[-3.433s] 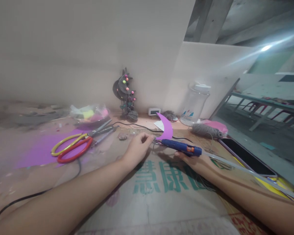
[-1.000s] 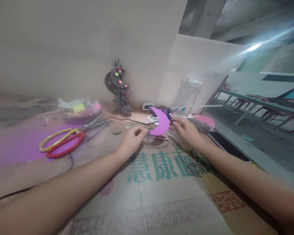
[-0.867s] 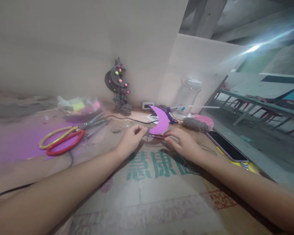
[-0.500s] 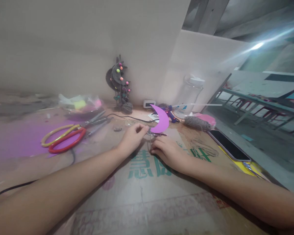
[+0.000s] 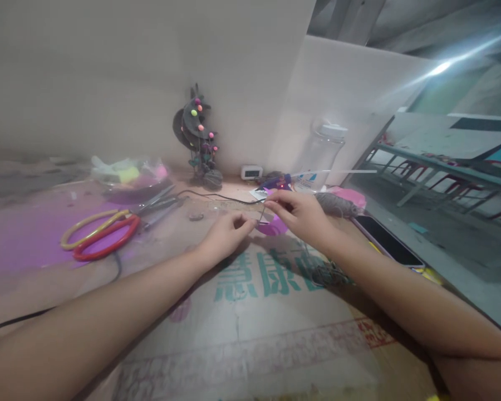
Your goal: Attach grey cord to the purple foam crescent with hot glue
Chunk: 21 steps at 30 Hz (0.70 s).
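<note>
— Which way did the thin strand (image 5: 261, 214) run?
— Nearly upright, between the hands. The right hand (image 5: 303, 214) pinched its top, and the left hand (image 5: 227, 234) pinched its foot beside the purple crescent (image 5: 273, 228).
— And the containers?
— The plastic bag (image 5: 127, 175) held coloured scraps. The contents of the clear jar (image 5: 322, 156) could not be told.
</note>
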{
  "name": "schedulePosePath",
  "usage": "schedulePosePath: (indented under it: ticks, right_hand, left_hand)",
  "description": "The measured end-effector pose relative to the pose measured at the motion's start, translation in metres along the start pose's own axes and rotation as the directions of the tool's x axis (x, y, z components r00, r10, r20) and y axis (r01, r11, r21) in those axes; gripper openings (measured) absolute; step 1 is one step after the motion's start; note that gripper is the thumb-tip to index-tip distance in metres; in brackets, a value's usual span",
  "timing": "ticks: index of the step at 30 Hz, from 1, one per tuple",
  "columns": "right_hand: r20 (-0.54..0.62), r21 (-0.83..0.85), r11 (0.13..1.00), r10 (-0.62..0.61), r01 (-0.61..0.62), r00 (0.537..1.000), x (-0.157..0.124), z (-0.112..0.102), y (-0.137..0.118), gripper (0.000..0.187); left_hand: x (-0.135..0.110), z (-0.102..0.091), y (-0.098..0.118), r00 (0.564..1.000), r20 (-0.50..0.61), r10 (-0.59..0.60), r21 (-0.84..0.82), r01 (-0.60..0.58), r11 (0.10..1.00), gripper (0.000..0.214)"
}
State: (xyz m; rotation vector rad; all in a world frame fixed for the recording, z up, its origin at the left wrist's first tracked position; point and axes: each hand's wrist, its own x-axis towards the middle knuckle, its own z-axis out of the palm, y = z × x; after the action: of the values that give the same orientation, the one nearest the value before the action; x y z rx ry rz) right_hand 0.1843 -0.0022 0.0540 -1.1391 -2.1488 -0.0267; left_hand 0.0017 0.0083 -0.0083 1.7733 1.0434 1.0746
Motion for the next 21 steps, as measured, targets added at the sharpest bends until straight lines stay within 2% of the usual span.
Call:
schedulePosePath:
  ticks: [4,8,15,21]
  right_hand:
    - [-0.035,0.036,0.996,0.077,-0.076,0.996,-0.003,-0.001,0.018,0.021]
    - [-0.019,0.022,0.992,0.127,-0.127,0.992,-0.005,-0.003,0.03,0.021]
    - [0.189,0.046,0.985,0.157,-0.168,0.969,-0.003,-0.011,0.047,0.022]
    - [0.22,0.135,0.954,0.234,-0.267,0.947,-0.001,-0.012,0.06,0.02]
  left_hand:
    - [-0.001,0.0,0.002,0.998,0.011,-0.056,0.007,0.055,0.998,0.027]
    - [-0.002,0.0,0.002,0.999,0.014,-0.045,-0.007,0.046,0.999,0.024]
    - [-0.001,-0.001,0.003,0.999,0.008,-0.043,-0.024,0.043,0.999,0.022]
    - [-0.001,-0.001,-0.001,0.999,0.027,-0.035,-0.006,0.035,0.999,0.024]
